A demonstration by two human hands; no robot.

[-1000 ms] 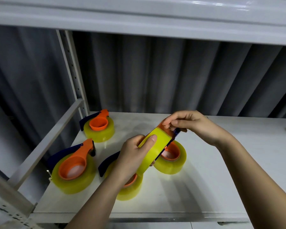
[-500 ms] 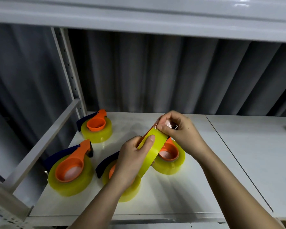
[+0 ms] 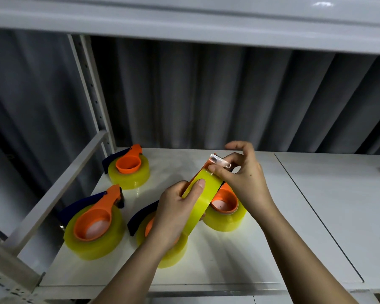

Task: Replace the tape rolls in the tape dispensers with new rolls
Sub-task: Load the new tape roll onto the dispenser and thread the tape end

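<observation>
Above a white shelf (image 3: 239,260), a yellow tape roll (image 3: 203,200) seated in an orange dispenser is held tilted on edge, clear of the surface. The roll is gripped by the left hand (image 3: 173,216), its thumb laid flat on the outer band. The free end of the tape (image 3: 220,161), a clear strip reaching up to the dispenser's head, is pinched at the top of the roll by the right hand (image 3: 241,181) between thumb and forefinger, the other fingers loosely lifted. The step in hand appears to be threading a newly fitted roll: the loose end is being led to the cutter. Next, the strip would likely need to be drawn taut and pressed down at the blade (without sticking it back on itself), then the dispenser set down. Four other loaded dispensers lie flat on the shelf: one at far left (image 3: 130,172), one at near left (image 3: 94,229), one under the left hand (image 3: 173,253) and one behind the held roll (image 3: 226,213).
</observation>
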